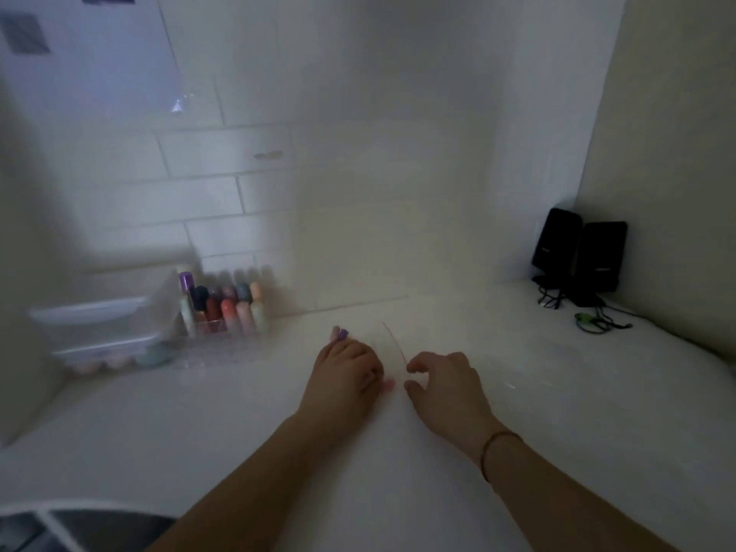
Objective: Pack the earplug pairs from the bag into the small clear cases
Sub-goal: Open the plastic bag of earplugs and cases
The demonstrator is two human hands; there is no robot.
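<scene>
Blurring hides whether left hand [345, 370] fingers pinch pink earplug [387, 386]; right hand [446, 382] loosely curled

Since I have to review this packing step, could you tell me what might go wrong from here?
The picture is dim and blurred, so the clear bag between the hands is barely visible; the right hand could miss its edge. The left hand holds small pink pieces at its fingertips, and they might slip onto the white desk. What the purple piece is I cannot tell.
</scene>
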